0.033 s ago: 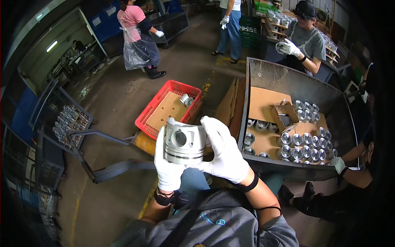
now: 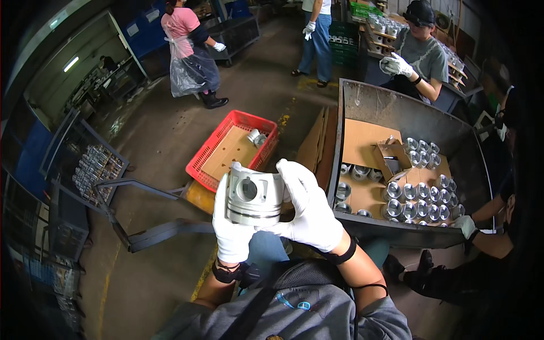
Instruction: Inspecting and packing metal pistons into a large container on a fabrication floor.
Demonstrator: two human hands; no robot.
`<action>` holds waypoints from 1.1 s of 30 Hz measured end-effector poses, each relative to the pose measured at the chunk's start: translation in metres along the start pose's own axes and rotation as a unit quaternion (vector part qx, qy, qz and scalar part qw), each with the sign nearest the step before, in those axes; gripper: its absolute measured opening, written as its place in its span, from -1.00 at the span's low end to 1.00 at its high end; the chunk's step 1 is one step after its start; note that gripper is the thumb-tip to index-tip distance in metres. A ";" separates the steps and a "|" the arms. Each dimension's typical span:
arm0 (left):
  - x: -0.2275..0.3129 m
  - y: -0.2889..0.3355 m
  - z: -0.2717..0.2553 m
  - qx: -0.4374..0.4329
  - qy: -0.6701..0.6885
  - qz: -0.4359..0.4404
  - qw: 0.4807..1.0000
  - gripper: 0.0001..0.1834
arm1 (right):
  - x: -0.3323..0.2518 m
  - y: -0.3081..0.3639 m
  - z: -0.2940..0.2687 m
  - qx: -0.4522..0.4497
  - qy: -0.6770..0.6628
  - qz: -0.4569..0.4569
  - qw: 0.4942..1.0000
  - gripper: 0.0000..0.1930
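Observation:
Between my two white-gloved hands I hold a silver metal piston (image 2: 263, 205), crown downward, with its ring grooves low and the round pin hole facing up toward me. My left hand (image 2: 231, 235) is closed along its left side, fingers pointing up. On the other side my right hand (image 2: 311, 209) grips it, with fingers on the upper right edge and the thumb near the bottom. Just beyond the piston is a red plastic crate (image 2: 205, 152) lined with cardboard, and a couple of small pistons (image 2: 258, 137) lie in its far right corner.
At right, a dark metal bin (image 2: 391, 102) holds rows of pistons (image 2: 422, 192) on cardboard. A co-worker's gloved hand (image 2: 466, 226) rests at its near edge; another person (image 2: 425, 62) stands behind it. A metal frame (image 2: 164, 232) juts in from the left. Two people stand farther off.

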State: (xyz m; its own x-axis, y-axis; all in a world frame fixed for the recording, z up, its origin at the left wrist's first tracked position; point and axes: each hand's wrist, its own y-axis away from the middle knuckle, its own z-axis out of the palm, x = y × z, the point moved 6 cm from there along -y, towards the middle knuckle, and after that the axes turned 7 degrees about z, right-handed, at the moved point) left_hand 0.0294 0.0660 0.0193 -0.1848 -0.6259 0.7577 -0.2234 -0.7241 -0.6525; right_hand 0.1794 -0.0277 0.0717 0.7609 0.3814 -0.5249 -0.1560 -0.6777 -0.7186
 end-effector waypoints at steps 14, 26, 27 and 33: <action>0.010 0.010 -0.014 0.038 -0.138 0.046 0.989 -0.12 | -0.012 -0.001 0.002 -0.027 -0.021 -0.013 0.999 -0.06; 0.050 -0.004 -0.005 -0.059 -0.292 0.246 0.923 0.01 | 0.009 0.014 0.001 0.010 -0.214 0.078 0.974 -0.17; 0.044 -0.001 -0.008 -0.050 -0.245 0.257 0.933 0.06 | 0.001 0.012 -0.004 0.031 -0.164 0.031 0.985 -0.20; -0.011 0.000 0.024 -0.141 0.160 -0.173 0.962 -0.24 | -0.012 0.015 -0.012 0.056 -0.063 -0.077 0.993 -0.27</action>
State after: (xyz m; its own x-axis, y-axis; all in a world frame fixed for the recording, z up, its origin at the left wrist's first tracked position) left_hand 0.0539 0.0657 0.0107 -0.3273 -0.2077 0.9218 -0.5661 -0.7380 -0.3673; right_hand 0.1756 -0.0498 0.0727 0.6972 0.5555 -0.4532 -0.1181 -0.5345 -0.8368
